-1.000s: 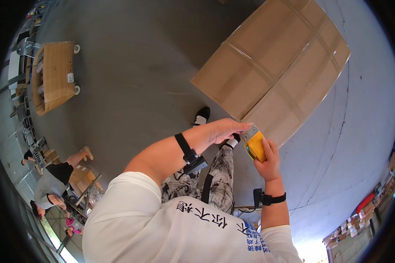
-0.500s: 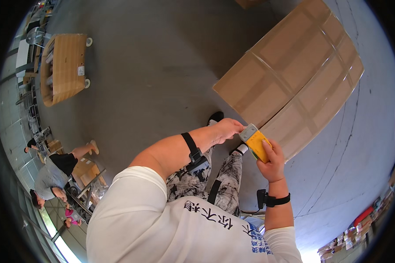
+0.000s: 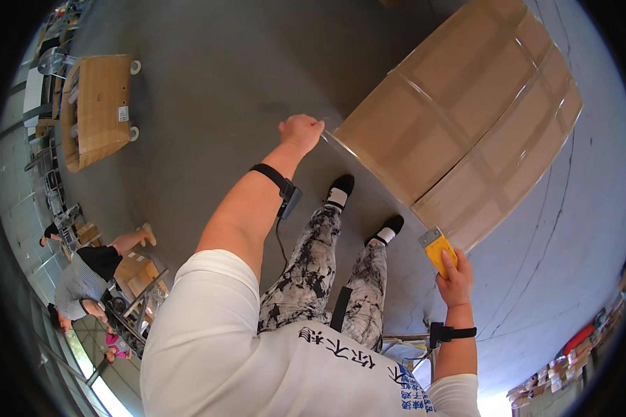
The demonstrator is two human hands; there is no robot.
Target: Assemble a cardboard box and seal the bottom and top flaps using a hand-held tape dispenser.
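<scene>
Tape (image 3: 337,141), thin and sticky, stretches from left hand (image 3: 300,132)'s pinching fingers at frame centre; right hand (image 3: 453,278) grips yellow dispenser (image 3: 438,249) beside box (image 3: 466,118).

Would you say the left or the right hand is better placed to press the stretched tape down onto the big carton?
Probably the left hand: it pinches the clear tape right at the cardboard box corner, while the right hand grips the yellow dispenser off the box.

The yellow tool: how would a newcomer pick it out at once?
Start from the big taped cardboard box on the grey floor. At its near corner, the right hand holds a small yellow tape dispenser. It is the only bright yellow thing nearby.
</scene>
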